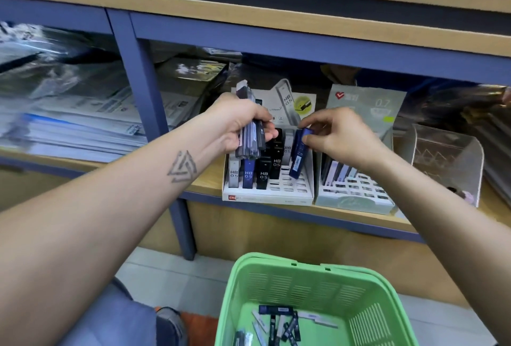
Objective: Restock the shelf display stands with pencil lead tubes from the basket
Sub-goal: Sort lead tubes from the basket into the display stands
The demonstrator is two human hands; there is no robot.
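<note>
My left hand [240,124] grips a bundle of several lead tubes [250,135], grey, black and dark, held upright above the white display stand [268,193]. My right hand [340,135] pinches the top of a blue lead tube [300,154], its lower end touching the stand's slotted grid near the right side. The stand holds several HB 0.5 tubes [262,175] in grey, blue and black along its left rows. A pale green stand [354,193] marked 0.7 sits to its right with a few tubes at its left. The green basket [312,284] below holds several loose tubes [282,323].
A clear acrylic holder [448,160] stands right of the green stand on the wooden shelf [207,179]. Stacks of paper in plastic wrap [69,118] fill the left compartment behind a blue post [143,91]. Below are the tiled floor and my knee [124,318].
</note>
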